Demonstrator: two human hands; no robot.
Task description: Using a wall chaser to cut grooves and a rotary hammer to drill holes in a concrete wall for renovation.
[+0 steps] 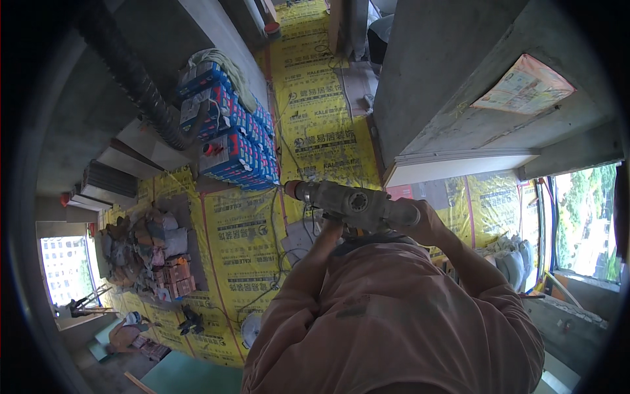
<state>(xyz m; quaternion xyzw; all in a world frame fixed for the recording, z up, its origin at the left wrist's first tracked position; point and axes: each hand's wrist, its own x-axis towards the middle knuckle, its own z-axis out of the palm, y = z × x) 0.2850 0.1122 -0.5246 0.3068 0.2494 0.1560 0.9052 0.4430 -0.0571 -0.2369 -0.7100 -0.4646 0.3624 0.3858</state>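
A dusty grey hammer drill (359, 202) is held level across my front, its orange-red chuck end (294, 190) pointing left. My right hand (423, 224) is wrapped round the rear end of the drill, at the right. Below the front half of the tool, my left hand (330, 230) grips it from underneath, with most of the fingers hidden by the drill body. Past the chuck stands a stack of blue boxes (239, 157), apart from the tool, with a pale cloth bundle (226, 72) draped over the top.
Printed yellow sheeting (321, 98) covers the floor, with a cable (274, 217) lying across it. At left, a black ribbed hose (141, 85) hangs down. Sacks and rubble (147, 243) are heaped beyond. A concrete wall (440, 72) rises at right. Another person (125, 333) crouches at lower left.
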